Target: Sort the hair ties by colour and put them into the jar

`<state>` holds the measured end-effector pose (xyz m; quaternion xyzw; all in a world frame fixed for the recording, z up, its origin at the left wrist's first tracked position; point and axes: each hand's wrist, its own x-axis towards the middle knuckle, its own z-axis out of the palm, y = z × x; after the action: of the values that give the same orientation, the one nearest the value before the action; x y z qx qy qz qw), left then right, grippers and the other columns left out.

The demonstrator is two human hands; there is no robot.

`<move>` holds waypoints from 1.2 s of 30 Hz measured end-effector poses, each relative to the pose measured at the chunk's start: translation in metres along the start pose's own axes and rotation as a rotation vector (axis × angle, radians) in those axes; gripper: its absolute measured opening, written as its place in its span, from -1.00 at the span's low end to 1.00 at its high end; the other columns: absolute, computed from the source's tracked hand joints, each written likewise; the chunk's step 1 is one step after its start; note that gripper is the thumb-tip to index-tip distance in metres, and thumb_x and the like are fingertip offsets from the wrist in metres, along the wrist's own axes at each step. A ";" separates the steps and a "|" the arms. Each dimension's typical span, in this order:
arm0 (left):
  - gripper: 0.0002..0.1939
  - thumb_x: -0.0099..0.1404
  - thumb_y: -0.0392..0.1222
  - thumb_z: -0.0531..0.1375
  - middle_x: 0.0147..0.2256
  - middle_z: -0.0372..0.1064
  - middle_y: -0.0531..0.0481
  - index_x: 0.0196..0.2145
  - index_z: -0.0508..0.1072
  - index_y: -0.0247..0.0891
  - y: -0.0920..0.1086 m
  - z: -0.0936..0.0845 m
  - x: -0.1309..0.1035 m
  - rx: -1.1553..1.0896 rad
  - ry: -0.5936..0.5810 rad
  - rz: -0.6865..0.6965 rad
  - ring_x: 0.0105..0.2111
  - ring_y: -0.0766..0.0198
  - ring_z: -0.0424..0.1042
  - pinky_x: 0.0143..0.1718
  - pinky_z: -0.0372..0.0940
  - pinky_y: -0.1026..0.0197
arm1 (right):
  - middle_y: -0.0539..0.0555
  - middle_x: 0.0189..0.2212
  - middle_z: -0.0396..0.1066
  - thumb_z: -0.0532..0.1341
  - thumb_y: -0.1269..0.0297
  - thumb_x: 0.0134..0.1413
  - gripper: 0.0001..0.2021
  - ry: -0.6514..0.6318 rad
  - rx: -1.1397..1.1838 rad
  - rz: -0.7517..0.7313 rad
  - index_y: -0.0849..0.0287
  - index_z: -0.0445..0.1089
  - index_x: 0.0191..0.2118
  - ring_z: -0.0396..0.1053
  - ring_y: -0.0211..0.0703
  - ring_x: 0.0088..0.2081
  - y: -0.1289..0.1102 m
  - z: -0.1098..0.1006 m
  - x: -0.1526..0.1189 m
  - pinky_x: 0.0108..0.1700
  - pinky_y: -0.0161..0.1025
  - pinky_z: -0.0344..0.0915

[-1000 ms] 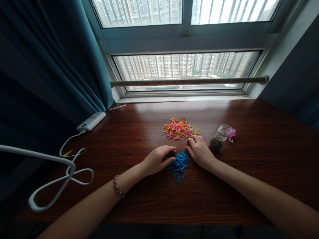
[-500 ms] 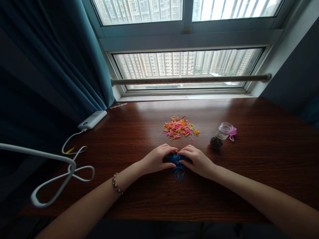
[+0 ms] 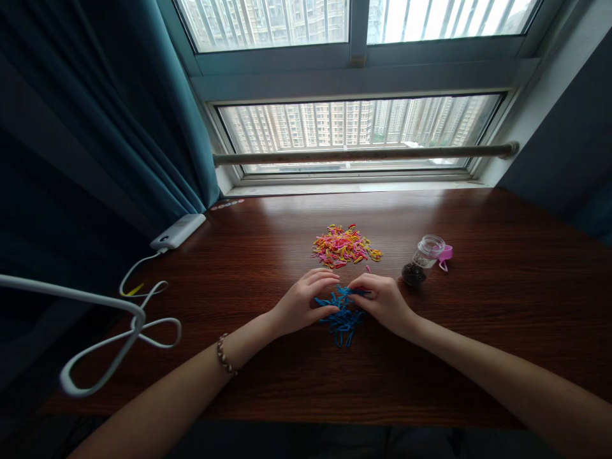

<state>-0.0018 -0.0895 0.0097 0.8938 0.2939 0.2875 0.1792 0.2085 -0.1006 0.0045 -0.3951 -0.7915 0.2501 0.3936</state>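
A loose pile of blue bands lies on the brown table between my hands. My left hand rests at the pile's left side, its thumb and fingers apart around the edge. At the upper right of the pile, my right hand pinches some blue bands between thumb and fingers. Just beyond both hands is a heap of pink, yellow and red bands, with one pink piece near my right fingertips.
A clear jar with dark contents leans to the right, beside a pink item. On the left are a white power bank and a looping white cable. A window and rail stand behind the table.
Both hands have moved slightly apart, uncovering more of the blue pile, which looks more spread out. My right hand's fingers have closed on some blue bands.
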 end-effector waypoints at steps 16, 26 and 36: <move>-0.38 0.24 0.21 -0.17 -0.25 0.42 -0.18 -0.15 0.35 -0.40 0.032 -0.022 0.063 -1.311 -0.112 -0.667 -0.22 0.18 0.41 -0.11 0.26 0.12 | 0.01 -0.48 0.44 0.26 0.37 -0.13 -0.92 0.225 0.048 -0.054 0.13 0.46 -0.40 0.34 -0.23 -0.42 -0.034 -0.033 0.044 -0.37 -0.30 0.26; -0.48 0.30 0.07 -0.13 -0.38 0.41 -0.23 -0.28 0.34 -0.50 0.033 -0.007 0.063 -1.693 -0.019 -1.018 -0.40 0.30 0.44 -0.36 0.33 0.34 | 0.01 -0.55 0.43 0.26 0.32 -0.15 -0.89 0.213 0.107 0.050 0.18 0.47 -0.41 0.29 -0.29 -0.55 -0.019 -0.033 0.041 -0.52 -0.36 0.20; -0.56 0.33 -0.06 -0.13 -0.42 0.41 -0.19 -0.32 0.36 -0.50 0.038 0.005 0.057 -1.826 0.148 -0.999 -0.44 0.27 0.44 -0.25 0.33 0.21 | 0.02 -0.48 0.46 0.27 0.38 -0.15 -0.83 -0.054 -0.066 -0.024 0.17 0.48 -0.32 0.31 -0.31 -0.50 -0.025 -0.034 0.038 -0.42 -0.38 0.20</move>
<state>0.0552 -0.0835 0.0483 0.1755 0.3112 0.3475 0.8670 0.2108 -0.0805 0.0579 -0.3914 -0.8143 0.2299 0.3618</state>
